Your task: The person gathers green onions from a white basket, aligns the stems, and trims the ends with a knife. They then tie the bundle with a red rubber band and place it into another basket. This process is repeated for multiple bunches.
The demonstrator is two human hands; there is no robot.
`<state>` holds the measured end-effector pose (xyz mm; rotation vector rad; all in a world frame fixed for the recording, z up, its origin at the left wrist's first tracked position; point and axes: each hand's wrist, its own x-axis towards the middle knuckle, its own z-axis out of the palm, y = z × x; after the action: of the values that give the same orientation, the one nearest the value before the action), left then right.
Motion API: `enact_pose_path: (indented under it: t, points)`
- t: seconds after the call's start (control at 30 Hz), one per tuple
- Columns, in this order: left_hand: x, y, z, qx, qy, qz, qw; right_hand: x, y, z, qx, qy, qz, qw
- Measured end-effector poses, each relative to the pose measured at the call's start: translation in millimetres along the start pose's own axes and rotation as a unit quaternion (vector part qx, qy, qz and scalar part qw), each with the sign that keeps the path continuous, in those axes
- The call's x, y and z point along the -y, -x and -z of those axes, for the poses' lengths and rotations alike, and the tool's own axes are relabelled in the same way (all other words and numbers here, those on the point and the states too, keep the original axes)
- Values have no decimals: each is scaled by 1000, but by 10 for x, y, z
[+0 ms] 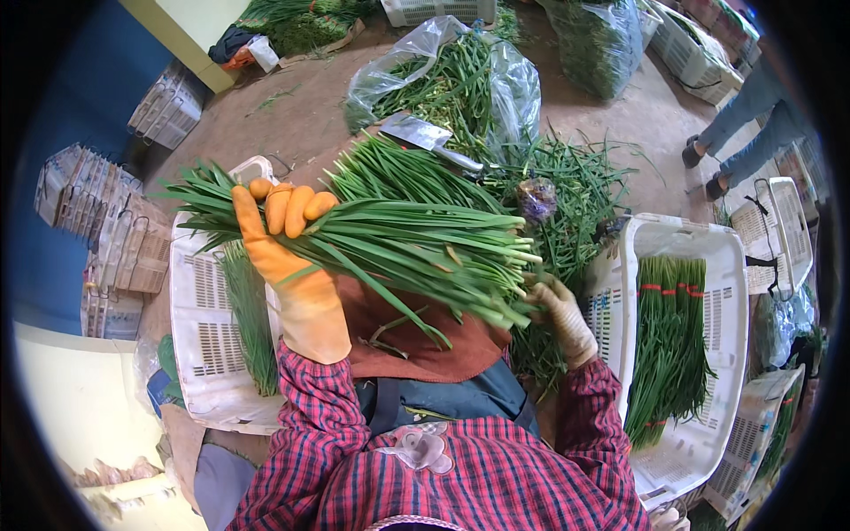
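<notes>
My left hand (285, 232), in an orange rubber glove, is closed around the leafy end of a bunch of long green leaves, likely garlic chives (425, 245), held across my lap. My right hand (558, 312), in a pale knit glove, is at the pale cut ends of the bunch; its fingertips are blurred, so whether they grip a stem is unclear. Behind the bunch lies a pile of similar chives (405, 172), with a cleaver (418, 133) just beyond it. A reddish-brown cloth (425, 352) covers my lap under the bunch.
White plastic crates stand close at my left (206, 332) and right (724, 398); the right one holds chives tied with red bands (667, 332). Ahead are an open clear plastic bag of greens (458, 86) and loose trimmings (578, 192). A person's legs (750, 119) are at the upper right.
</notes>
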<state>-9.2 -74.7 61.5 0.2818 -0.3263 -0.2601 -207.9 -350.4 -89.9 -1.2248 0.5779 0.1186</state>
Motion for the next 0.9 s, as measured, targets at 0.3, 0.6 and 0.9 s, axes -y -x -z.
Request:
enact_pose_path:
  t: [0.3, 0.6, 0.9]
  points:
    - [93, 131, -112, -155, -399, -1, 904, 98, -249, -384, 75, -236, 130, 960]
    - [-62, 125, 88, -169, -280, -125, 937, -140, -46, 230, -175, -123, 84, 973]
    - [122, 254, -63, -32, -226, -91, 969, 861, 121, -556, 8, 214, 360, 908]
